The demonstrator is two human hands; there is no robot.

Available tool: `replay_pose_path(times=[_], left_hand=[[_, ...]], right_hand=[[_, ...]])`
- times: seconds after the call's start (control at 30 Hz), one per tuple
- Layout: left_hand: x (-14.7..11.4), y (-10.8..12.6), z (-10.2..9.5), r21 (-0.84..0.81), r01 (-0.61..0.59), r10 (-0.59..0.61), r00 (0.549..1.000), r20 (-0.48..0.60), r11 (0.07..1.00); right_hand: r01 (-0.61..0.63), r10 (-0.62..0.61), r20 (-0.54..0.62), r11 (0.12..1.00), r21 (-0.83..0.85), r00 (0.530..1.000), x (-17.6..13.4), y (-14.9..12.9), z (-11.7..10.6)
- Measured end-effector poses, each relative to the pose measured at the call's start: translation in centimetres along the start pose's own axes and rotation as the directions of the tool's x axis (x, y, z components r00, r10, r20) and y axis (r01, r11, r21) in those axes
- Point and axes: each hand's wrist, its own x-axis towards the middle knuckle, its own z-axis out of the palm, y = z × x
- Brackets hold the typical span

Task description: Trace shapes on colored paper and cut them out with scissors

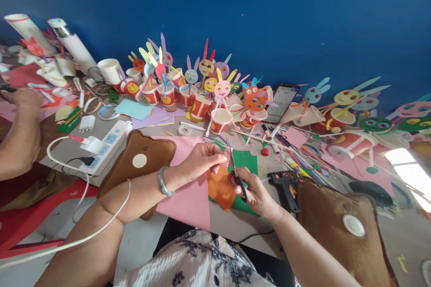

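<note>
My right hand is closed round the handles of a pair of scissors, whose blades point up and away from me. Just left of the blades, my left hand pinches a small piece of pink paper between thumb and fingers. The paper lies close against the blades; whether they are cutting into it I cannot tell. Under both hands are a sheet of orange paper, a green sheet and a large pink sheet.
Paper cups with rabbit-faced figures crowd the wall side. A phone leans among them. A glue gun and brown cushion lie right; another brown cushion and a power strip left. Another person's arm is far left.
</note>
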Motion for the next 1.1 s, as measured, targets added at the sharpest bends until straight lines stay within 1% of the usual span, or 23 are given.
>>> replay_pose_path(times=[0.2,0.6,1.1], left_hand=[[-0.05,-0.03,0.03,0.000,-0.003,0.003,1.000,0.027,1.000],[-0.04,-0.10,-0.08,0.004,-0.003,0.002,0.999,0.040,1.000],[-0.15,0.08,-0.03,0.017,0.000,0.000,0.999,0.034,1.000]], right_hand=[[0.015,-0.015,0.015,1.000,0.019,1.000,-0.05,0.21,0.00],[0.037,-0.038,0.010,0.999,0.009,0.999,0.02,-0.04,-0.24],[0.043,-0.043,0.003,0.999,0.002,0.999,0.01,-0.27,-0.28]])
